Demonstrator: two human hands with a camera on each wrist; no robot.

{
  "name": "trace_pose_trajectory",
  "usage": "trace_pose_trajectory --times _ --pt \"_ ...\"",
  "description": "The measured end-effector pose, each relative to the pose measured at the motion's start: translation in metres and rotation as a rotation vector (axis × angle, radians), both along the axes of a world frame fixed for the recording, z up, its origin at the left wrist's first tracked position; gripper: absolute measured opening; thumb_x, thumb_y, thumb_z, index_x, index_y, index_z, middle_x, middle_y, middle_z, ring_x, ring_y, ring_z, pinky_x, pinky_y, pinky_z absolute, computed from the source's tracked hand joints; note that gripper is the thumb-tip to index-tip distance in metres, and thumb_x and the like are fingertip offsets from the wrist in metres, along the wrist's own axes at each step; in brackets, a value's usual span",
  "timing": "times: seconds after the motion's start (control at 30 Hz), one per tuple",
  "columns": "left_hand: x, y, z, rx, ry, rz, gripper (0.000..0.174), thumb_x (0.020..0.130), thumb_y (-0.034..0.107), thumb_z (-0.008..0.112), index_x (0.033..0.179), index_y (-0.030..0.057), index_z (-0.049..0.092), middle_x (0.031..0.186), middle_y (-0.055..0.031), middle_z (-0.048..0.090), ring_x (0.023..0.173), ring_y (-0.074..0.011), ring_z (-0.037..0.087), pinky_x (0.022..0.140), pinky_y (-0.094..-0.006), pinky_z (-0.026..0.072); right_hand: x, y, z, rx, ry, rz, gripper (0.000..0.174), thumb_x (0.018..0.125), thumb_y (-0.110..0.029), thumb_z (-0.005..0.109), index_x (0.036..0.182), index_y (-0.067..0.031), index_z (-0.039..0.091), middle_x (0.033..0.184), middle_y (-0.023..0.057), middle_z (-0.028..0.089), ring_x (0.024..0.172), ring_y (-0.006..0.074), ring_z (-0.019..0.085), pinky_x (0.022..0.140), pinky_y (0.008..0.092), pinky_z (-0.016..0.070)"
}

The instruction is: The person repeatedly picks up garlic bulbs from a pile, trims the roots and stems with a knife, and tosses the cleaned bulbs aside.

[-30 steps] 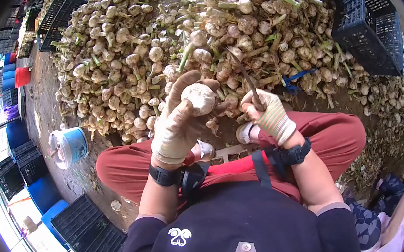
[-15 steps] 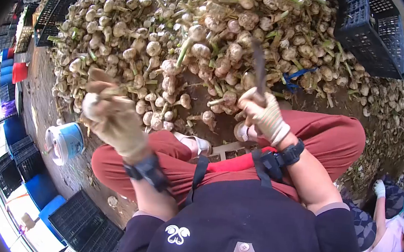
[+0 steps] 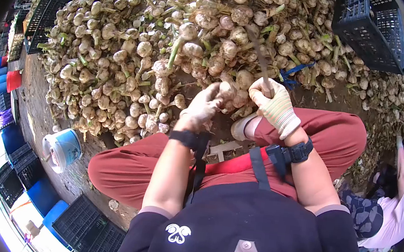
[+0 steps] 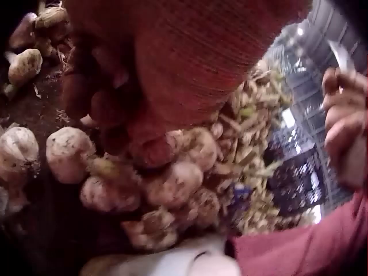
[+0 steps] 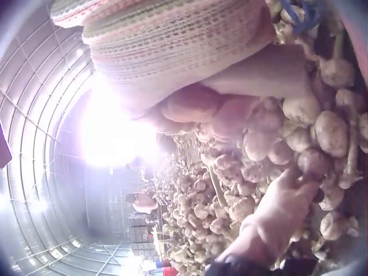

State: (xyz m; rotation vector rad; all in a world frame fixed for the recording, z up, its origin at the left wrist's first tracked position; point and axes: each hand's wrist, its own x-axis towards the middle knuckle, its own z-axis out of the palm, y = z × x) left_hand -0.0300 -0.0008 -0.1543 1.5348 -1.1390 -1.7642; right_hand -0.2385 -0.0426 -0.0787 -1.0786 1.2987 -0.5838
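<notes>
At the near edge of a garlic heap, the gloved left hand [image 3: 202, 107] has its thumb and fingers on a garlic bulb [image 3: 227, 90]. The right wrist view shows this hand [image 5: 276, 215] from the side, its fingertips round the bulb [image 5: 313, 163]. In the left wrist view, the curled fingers [image 4: 109, 109] are dark above several bulbs, and the grip is partly hidden. Just to the right, the right hand [image 3: 275, 104], in a striped-cuff glove, grips a knife [image 3: 259, 58] with its blade pointing up and away over the heap.
Dark plastic crates stand at the back right [image 3: 371, 36] and far left [image 3: 45, 18]. A white-and-blue bucket [image 3: 67, 148] is left of the crossed legs in red trousers [image 3: 127, 170]. A blue strap [image 3: 295, 72] lies among the bulbs. Another person [image 3: 395, 222] sits at right.
The left hand went from the middle out to the left with a bulb, then came back to the heap's near edge, where it is on another bulb. The right hand keeps hold of the knife.
</notes>
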Motion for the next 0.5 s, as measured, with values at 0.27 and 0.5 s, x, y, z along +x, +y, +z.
trace_pose_trajectory --times 0.27,0.5 --pt "0.011 0.000 0.132 -0.013 0.375 0.186 0.067 0.079 0.019 0.069 0.135 0.0015 0.038 0.117 -0.0077 0.056 0.104 -0.0157 0.055 0.090 -0.0294 0.0441 0.003 0.008 0.032 -0.512 0.448 0.403 0.012 0.074 -0.010 0.065 0.085 -0.0102 0.060 0.071 0.0147 0.060 0.065 0.0345 0.060 0.058 0.0355 0.0476" --pt "-0.007 0.019 0.157 -0.358 -0.258 0.116 0.052 0.073 0.023 0.077 0.114 0.0038 0.051 0.093 -0.0069 0.062 0.080 -0.0150 0.061 0.072 -0.0291 0.0504 0.007 0.019 0.060 -0.666 0.240 0.399 0.027 0.064 -0.010 0.070 0.089 -0.0098 0.060 0.072 0.0134 0.062 0.069 0.0342 0.062 0.059 0.0389 0.0488"
